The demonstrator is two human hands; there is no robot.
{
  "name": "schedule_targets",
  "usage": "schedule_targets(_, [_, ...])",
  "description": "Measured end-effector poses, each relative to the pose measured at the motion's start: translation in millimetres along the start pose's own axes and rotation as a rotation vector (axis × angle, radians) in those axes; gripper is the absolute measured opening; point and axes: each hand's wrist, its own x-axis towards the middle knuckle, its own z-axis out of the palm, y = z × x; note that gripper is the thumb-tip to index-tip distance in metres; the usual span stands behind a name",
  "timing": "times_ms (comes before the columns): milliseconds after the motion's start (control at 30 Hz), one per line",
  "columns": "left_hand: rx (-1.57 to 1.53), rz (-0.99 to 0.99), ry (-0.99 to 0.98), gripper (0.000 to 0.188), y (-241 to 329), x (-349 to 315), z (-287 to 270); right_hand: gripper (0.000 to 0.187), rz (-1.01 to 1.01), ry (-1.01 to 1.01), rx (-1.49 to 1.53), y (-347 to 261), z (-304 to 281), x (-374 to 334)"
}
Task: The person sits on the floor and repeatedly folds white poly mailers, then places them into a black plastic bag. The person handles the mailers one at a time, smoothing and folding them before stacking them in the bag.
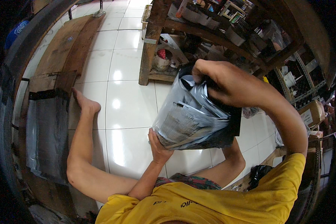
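Note:
A clear-and-grey plastic bag [183, 125] is held tilted in front of me above the tiled floor. Folded, glossy sheets of silvery and black plastic are bunched up inside it and show through its side. My left hand [159, 148] grips its lower left corner from below, fingers closed round the edge. At the bag's mouth, my right hand [222, 84] bends down with curled fingers on the plastic at the rim. Its fingertips are partly hidden among the folds.
Left of my leg lies a long wooden board [59, 48], with a grey plastic-wrapped piece [46, 130] at its near end. A wooden shelf unit [151, 48] full of clutter stands ahead. Cardboard boxes [311, 114] and a black plastic bag [260, 173] are on the right.

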Motion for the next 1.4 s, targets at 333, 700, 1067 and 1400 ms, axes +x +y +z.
schedule_targets(333, [0.06, 0.042, -0.008, 0.125, -5.2, -4.8, 2.6, 0.051, -0.164, -0.311, -0.16, -13.8, -13.4, 9.7])
schedule_targets(700, [0.017, -0.018, -0.055, 0.117, 1.8, 1.6, 2.4, 0.06, -0.207, -0.189, -0.105, 10.2, 0.6, 26.9])
schedule_targets(1067, [0.012, -0.036, -0.089, 0.12, -5.8, -3.6, 5.7, 0.055, -0.074, -0.039, -0.121, 15.3, 9.1, 14.7])
schedule_targets(1400, [0.065, 0.025, -0.081, 0.12, -12.5, -7.1, 6.4, 0.061, -0.073, 0.479, 0.155, -6.0, 2.7, 17.3])
